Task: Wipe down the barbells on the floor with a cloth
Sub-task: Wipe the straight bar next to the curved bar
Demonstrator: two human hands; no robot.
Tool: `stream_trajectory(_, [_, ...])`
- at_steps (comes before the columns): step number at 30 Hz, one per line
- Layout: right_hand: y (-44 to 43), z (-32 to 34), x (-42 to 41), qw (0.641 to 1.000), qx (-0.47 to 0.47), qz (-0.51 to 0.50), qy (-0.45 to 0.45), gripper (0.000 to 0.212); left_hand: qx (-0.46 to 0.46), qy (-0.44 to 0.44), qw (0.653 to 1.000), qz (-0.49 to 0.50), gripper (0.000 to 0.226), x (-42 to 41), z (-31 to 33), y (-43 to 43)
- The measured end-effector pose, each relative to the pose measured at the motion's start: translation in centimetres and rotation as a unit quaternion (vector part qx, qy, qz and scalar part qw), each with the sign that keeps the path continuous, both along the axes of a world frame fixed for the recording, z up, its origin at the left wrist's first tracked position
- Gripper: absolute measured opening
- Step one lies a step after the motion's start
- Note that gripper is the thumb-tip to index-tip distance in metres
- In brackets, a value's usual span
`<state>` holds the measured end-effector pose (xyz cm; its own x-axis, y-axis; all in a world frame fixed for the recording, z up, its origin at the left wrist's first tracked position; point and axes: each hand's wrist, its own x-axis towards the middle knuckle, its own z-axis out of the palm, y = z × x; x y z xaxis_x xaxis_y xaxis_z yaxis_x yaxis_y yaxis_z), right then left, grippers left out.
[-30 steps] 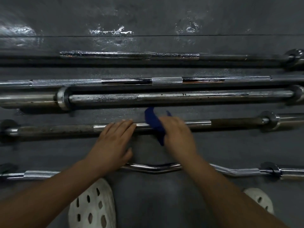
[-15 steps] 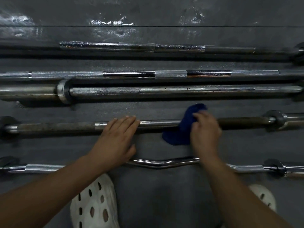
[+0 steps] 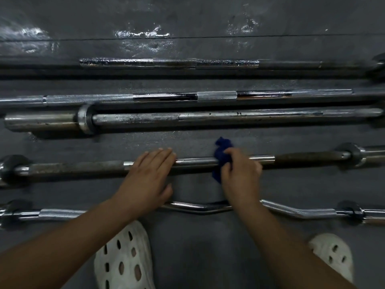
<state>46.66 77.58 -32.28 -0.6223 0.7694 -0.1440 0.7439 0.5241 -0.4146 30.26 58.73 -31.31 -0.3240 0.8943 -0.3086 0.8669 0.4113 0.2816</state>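
On the dark floor (image 3: 191, 257), the fourth barbell (image 3: 193, 161) from the top lies crosswise, a smooth chrome middle between two dull, rough grip sections, with a collar at each end. The right hand (image 3: 239, 176) sits on that chrome middle, fingers curled over the bar and bunching a dark blue cloth (image 3: 221, 157) against it; a tuft of cloth sticks up above the bar and a corner hangs below it. The left hand (image 3: 148, 180) lies flat on the same bar just to the left, fingers straight and together, fingertips reaching past the bar's far side, thumb spread toward the near side.

Nearer the person, a curl bar (image 3: 198, 208) with a wavy shaft runs under both wrists. Farther away lie three more bars: a thick one with a sleeve and collar (image 3: 84, 118) at its left end, a knurled one (image 3: 216, 95) touching or just beside it, and a darker one (image 3: 168, 63) well apart by the floor seam. Two white perforated clogs (image 3: 125, 259) show at the bottom edge.

No containers are visible. Compared with half a second ago, the right hand and cloth have slid back left along the bar, closer to the left hand, which has kept its place.
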Motion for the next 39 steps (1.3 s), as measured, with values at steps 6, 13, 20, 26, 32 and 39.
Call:
stream_trajectory(6, [3.5,-0.1,3.7,0.997,0.056,-0.030,-0.034,0.040,-0.011,0.007,1.000,0.004,0.075,-0.6,-0.2,-0.6])
stream_trajectory(13, [3.6,0.1,6.3,0.995,0.069,0.006,-0.064,0.040,0.001,-0.006,1.000,-0.007,0.074,0.0,-0.1,-0.5])
stream_trajectory(20, [-0.1,0.1,3.2,0.991,0.027,0.112,-0.075,0.039,0.001,-0.007,1.000,-0.010,0.075,0.2,-0.1,-0.5])
stream_trajectory(26, [0.7,0.7,2.9,0.994,0.027,-0.096,-0.051,0.031,-0.013,-0.007,1.000,-0.007,0.076,0.1,-0.7,-1.2])
stream_trajectory(32, [0.9,2.8,-0.5,0.965,-0.167,-0.111,0.171,0.053,0.010,-0.009,1.000,-0.007,0.075,0.4,-0.5,-0.7])
stream_trajectory(39, [-1.2,-0.7,1.4,0.996,0.040,0.005,-0.080,0.050,0.017,-0.011,1.000,-0.015,0.074,0.8,-0.5,0.1])
